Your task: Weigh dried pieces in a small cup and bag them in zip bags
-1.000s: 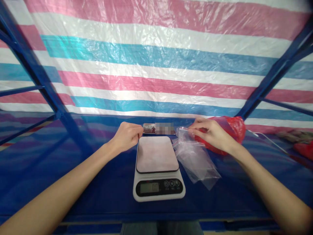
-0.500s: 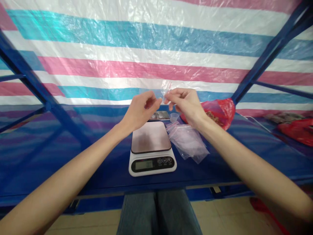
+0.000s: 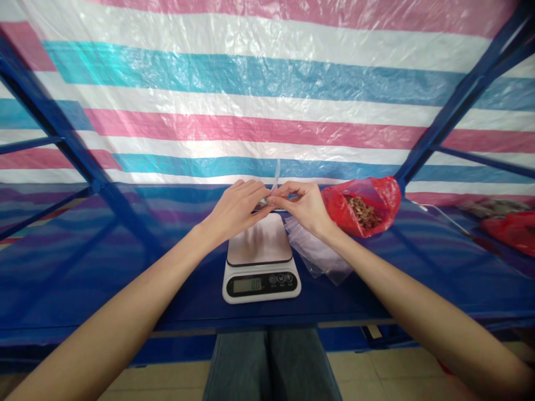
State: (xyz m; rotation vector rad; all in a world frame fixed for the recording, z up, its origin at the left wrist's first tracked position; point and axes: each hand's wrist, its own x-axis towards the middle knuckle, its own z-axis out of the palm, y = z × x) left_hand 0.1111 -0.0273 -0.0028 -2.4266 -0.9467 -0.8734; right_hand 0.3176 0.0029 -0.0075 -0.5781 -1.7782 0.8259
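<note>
Plastic bag (image 3: 276,174), clear and thin, seen nearly edge-on, rising from between the fingertips of two bare hands, just beyond a kitchen scale (image 3: 259,245). Right hand (image 3: 307,206) with thumb and forefinger pinched together at the bag's lower part, other fingers loosely bent. Left hand (image 3: 236,206), back turned upward, with fingers stretched toward the bag and thumb apart below, a gap between; tips meeting those of the right hand, but impossible to tell from this angle whether gripping the bag or only touching.

Directly below the hands, the scale, white-bodied with a smooth pale plate, facing the wearer. On its front, a dark panel with a small display (image 3: 247,285) reading 0.0 and three round buttons alongside. Just right of the scale, partly under the right wrist, a loose stack of clear zip bags (image 3: 321,253). Beyond that, near the right hand, a red bag (image 3: 387,206), open, with brown dried pieces (image 3: 361,211) inside.

Farther right, a white cord (image 3: 449,220) and more red plastic (image 3: 512,231). Underneath everything, a glossy blue table (image 3: 188,309); behind, a shiny sheet (image 3: 251,100) striped pink, white and blue. Nearest the wearer, denim-covered legs (image 3: 271,365) above a tiled floor (image 3: 167,379).
</note>
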